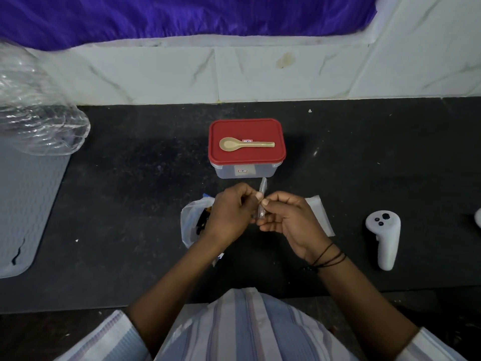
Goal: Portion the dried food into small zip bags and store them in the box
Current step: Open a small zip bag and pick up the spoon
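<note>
Nearest the camera is the person's striped, pale-coloured shirt [250, 327], with both bare forearms reaching forward over the dark, speckled bench [130, 178]. The left hand [229, 214] and the right hand [289, 220] meet above the middle of the bench, thumbs and forefingers pinching a small clear zip bag [262, 196] between them; the bag stands upright and edge-on, its top poking up above the fingertips, and whether anything is inside it cannot be told. Thin black threads [329, 256] circle the right wrist. Under and just left of the left hand lies a crumpled translucent plastic bag with dark contents [192, 225], partly hidden by that hand. Just behind the right hand lies a flat stack of clear zip bags [321, 214], half covered by the hand. Well to the right rests a white handheld game controller [384, 238]. Beyond the hands, near them and centred, stands a clear rectangular plastic box with a red lid [246, 149], lid on, with a tan plastic spoon [244, 144] lying across the top, bowl to the left. At the far left is a grey ribbed bin [28, 204] with crinkled clear plastic [39, 113] at its top. Behind runs a white marble-patterned tiled wall [260, 74], and above it purple fabric [182, 16].
</note>
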The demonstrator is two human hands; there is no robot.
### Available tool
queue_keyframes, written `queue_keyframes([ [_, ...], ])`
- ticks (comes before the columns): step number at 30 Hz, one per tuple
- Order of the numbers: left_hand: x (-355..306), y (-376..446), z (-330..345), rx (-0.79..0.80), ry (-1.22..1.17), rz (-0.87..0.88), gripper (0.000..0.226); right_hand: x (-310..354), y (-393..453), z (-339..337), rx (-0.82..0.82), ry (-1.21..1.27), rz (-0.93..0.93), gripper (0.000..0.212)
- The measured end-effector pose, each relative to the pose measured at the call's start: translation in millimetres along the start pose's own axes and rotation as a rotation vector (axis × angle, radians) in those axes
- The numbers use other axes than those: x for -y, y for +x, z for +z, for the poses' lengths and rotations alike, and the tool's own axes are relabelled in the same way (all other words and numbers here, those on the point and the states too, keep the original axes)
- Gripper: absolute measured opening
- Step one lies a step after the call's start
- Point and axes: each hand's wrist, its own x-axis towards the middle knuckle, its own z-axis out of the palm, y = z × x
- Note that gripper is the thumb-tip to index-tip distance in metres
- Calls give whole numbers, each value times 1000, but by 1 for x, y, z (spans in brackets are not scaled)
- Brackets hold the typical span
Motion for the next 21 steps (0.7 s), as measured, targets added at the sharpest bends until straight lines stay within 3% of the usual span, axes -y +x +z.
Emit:
queue_keyframes([
  [4, 3, 2, -4, -33, 123, 5, 18, -1, 1, 5, -135, 69, -13, 19],
  [6, 1, 2, -6, -62, 183, -4, 18, -1, 2, 1, -232, -24, -48, 19],
  [10, -7, -1, -9, -86, 306, 32, 15, -3, 1, -3, -300, -659, -245, 9],
  [14, -13, 0, -10, -102, 440, 54, 22, 0, -6, 7, -196, -1196, -521, 13],
  [17, -18, 0, -13, -82, 520, 92, 25, 8, -9, 11, -122, -1395, -417, 15],
  [21, -20, 3, -16, -3, 575, 127, 30, 27, -10, 13, -228, -1491, -229, 25],
])
